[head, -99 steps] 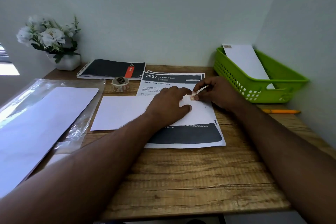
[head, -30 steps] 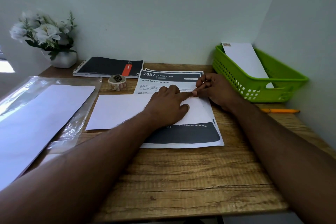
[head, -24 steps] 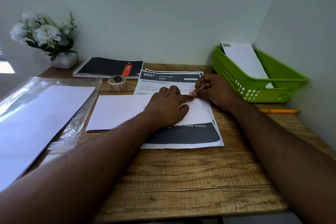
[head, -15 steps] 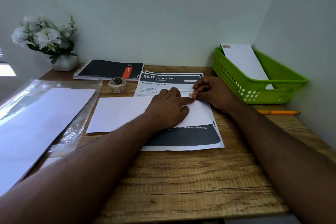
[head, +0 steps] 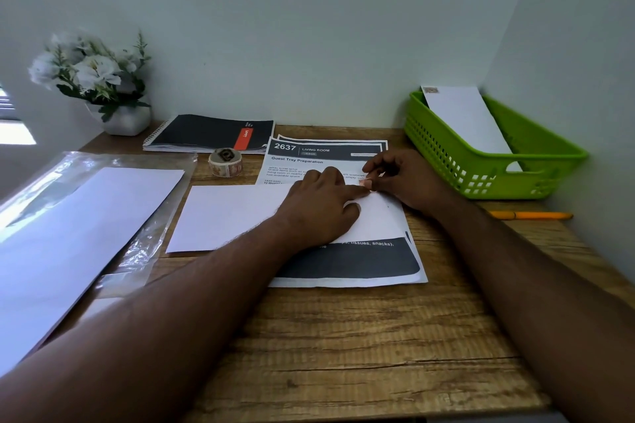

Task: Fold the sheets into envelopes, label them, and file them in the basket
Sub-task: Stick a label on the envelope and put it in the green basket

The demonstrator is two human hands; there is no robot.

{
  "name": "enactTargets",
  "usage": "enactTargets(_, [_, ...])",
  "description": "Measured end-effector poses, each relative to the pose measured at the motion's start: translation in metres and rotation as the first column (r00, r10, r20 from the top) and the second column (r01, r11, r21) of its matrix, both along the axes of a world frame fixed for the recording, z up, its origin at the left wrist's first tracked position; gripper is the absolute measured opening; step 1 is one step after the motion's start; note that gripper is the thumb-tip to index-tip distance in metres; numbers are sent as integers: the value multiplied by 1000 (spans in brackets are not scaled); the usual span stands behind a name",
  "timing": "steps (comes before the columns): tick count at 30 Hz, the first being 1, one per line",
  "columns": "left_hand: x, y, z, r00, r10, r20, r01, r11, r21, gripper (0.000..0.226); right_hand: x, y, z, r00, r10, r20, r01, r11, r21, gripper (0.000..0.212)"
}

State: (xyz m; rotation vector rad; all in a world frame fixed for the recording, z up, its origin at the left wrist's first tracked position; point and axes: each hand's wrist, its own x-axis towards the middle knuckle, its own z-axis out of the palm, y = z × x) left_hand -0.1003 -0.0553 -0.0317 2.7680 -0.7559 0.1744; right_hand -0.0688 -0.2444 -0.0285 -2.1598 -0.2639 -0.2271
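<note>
A folded white envelope (head: 233, 216) lies on a printed sheet (head: 343, 264) in the middle of the desk. My left hand (head: 323, 206) rests flat on its right half, the index fingertip reaching the top right corner. My right hand (head: 409, 178) pinches a small pinkish label (head: 362, 183) at that same corner, right against my left fingertip. The green basket (head: 498, 175) stands at the back right with one labelled white envelope (head: 464, 117) leaning inside it.
A roll of labels (head: 225, 163) sits behind the envelope, beside a black spiral notebook (head: 206, 134). A clear plastic sleeve with white sheets (head: 68, 233) covers the left side. An orange pen (head: 529, 215) lies in front of the basket. A flower pot (head: 127, 120) stands back left.
My right hand's fingertips have closed in on the envelope's top right corner with the label. My left hand has stayed pressed on the envelope.
</note>
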Motion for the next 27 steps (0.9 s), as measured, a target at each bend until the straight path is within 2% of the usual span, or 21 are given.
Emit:
enactTargets(8, [0,0,1,1000,-1,4,1,1000,8,47,3,-1,-1,999,4,-35,-4,1000,-9,12])
enactTargets(14, [0,0,1,1000,6,6,-6,1000,28,46,3,1,3,996,-8,-89,14,998,61,4])
enactTargets(27, [-4,-2,3,1000,0,-8,0,997,72,45,3,9,2,993,-98,-58,98,995,-11,4])
